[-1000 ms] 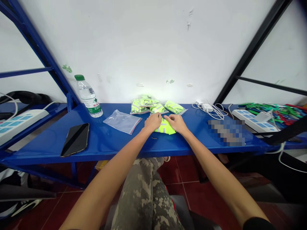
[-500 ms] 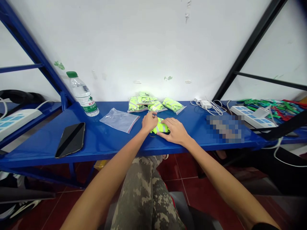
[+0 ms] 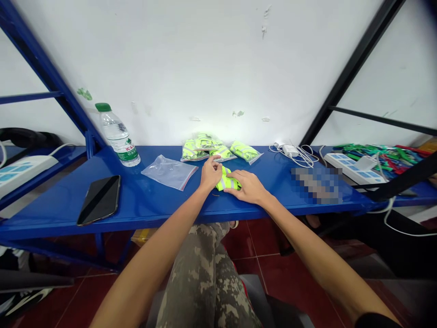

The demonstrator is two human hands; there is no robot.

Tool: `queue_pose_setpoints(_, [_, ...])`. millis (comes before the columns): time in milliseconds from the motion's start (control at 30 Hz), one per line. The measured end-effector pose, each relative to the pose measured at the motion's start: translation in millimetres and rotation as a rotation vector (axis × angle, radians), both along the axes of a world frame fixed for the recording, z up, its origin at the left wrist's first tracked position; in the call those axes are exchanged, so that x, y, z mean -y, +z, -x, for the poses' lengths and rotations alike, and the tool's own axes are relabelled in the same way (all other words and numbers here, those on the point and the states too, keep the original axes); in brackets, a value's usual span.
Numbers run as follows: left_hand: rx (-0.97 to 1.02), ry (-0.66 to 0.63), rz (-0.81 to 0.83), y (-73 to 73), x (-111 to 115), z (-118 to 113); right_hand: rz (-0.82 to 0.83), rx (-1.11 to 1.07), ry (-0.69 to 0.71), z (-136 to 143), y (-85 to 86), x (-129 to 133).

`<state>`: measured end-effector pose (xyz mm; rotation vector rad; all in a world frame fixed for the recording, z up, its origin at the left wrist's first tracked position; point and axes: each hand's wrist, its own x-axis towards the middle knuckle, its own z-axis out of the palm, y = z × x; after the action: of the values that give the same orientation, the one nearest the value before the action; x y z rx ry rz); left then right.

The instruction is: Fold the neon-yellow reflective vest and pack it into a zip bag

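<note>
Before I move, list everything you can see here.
Table: one, blue, centre
Wall: one, white, behind
Frames: two, blue left, black right
Bottle: one, clear, green cap, back left
Phone: one, black, left
Flat bag: one, clear, left of bundle
Packets: four visible, yellow, back
Bundle: one, yellow-grey, under hands
Charger: one, white, back right
Power strips: two, white-blue, either side
Pixelated patch: one, brown-grey, right, contents unclear
Pile: uncountable, green-blue-red, far right
Box: one, yellow-brown, below table
Floor: one, red, below
Trousers: one pair, camouflage, lower centre
Left hand: one, bare, on bundle
Right hand: one, bare, on bundle
</note>
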<state>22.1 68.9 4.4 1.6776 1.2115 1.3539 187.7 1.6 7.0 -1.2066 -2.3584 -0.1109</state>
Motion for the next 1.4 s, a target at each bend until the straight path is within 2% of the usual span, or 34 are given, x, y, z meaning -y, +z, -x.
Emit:
queue_pose_setpoints(200, [-0.050,-0.092,-0.055,-0.4,1.1,2.5,0.025,-0.095,-0.008,-1.4,-3.7,-4.0])
queue_pose_setpoints(367, [-0.193,-0.174,-0.092,1.9,5.3,5.4,0.087,-0.203,0.056,-6.5,-2.2,-9.6])
queue_pose_setpoints(567, [-0.373,-0.125,-0.150,11.6,19.8,6.1,0.141,-0.262,0.074,-10.2,-1.7,-15.9])
queue_pose_setpoints(733, [-0.601,-0.055,-0.294,9.5,32.2,4.9,0.199,-0.318,0.024,-6.7,-5.8,-22.6])
queue_pose_setpoints(833, [-0.751,-0.078,-0.431,5.5,33.7,5.3,0.248,-0.371,0.104,-7.5,-6.3,-30.6])
queue_pose_setpoints(933, [-0.842,-0.082,-0.489,3.0,31.4,5.2,0.266,-0.395,0.154,-14.8,-6.4,-36.9])
queue_pose_setpoints(1033, [-0.817,-0.084,-0.485,3.1,27.4,3.2,0.255,-0.394,0.129,-26.1,-8.0,-37.5])
queue_pose_setpoints(1133, [-0.716,-0.072,-0.388,6.3,23.1,-0.4,0.300,-0.392,0.069,-32.4,-11.8,-34.4])
queue_pose_setpoints(1233, [-0.615,-0.063,-0.263,10.8,18.1,-4.2,0.302,-0.408,0.018,-29.3,-14.9,-32.6])
queue_pose_setpoints(1400, [-0.523,-0.107,-0.185,15.4,4.7,-6.5,0.305,-0.501,0.012,-17.3,-10.5,-38.3])
